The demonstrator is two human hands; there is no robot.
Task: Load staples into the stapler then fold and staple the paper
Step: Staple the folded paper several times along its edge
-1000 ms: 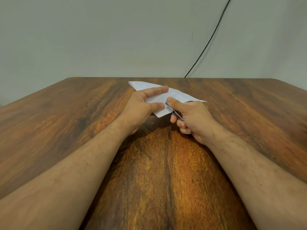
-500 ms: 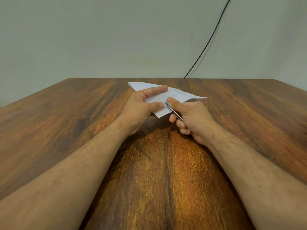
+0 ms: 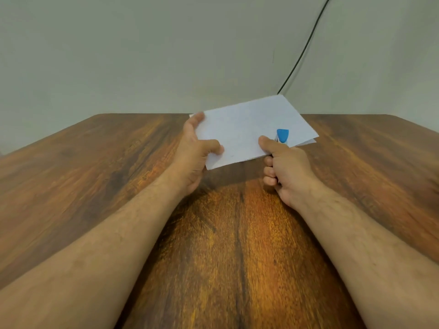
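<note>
You held the folded paper (image 3: 249, 129) lifted above the table (image 3: 95, 186), your left hand (image 3: 197, 153) pinching its left edge, thumb on top. Your right hand (image 3: 282, 167) kept its grip curled around the stapler (image 3: 282, 136), blue nose over the near right edge. Best to seat both layers fully, steady the sheet, then squeeze firmly once.

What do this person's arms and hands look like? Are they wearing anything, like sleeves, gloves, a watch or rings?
Both forearms are bare from the bottom edge of the picture up to the wrists, with no sleeves in view. They carry fine hair. The left hand and the right hand wear no gloves. No watch, bracelet or ring shows on the parts that can be seen, though some fingers are hidden.
</note>
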